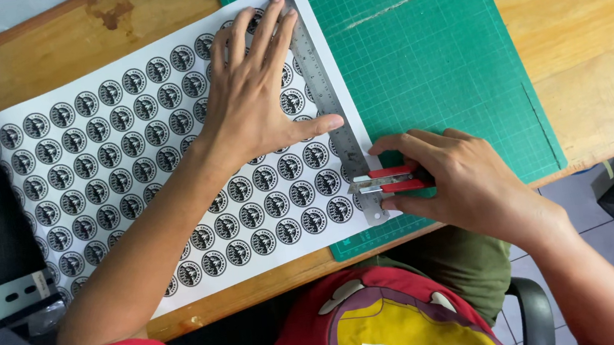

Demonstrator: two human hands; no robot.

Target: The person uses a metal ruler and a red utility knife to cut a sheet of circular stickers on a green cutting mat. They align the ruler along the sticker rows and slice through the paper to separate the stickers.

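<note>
Hands (260,101) astride ruler (325,93), cutter (393,180) right.

Both forearms are bare up to the left hand (256,97) and the right hand (462,178), a red short sleeve covers the left upper arm, and the red shirt carries a yellow panel below the hands.

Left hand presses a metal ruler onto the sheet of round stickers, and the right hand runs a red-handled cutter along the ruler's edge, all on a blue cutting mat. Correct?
Not quite: the cutting mat is green, not blue, as the head view shows. The rest holds: the left hand presses the metal ruler onto the sticker sheet, and the right hand holds the red-handled cutter at the ruler's edge.
</note>
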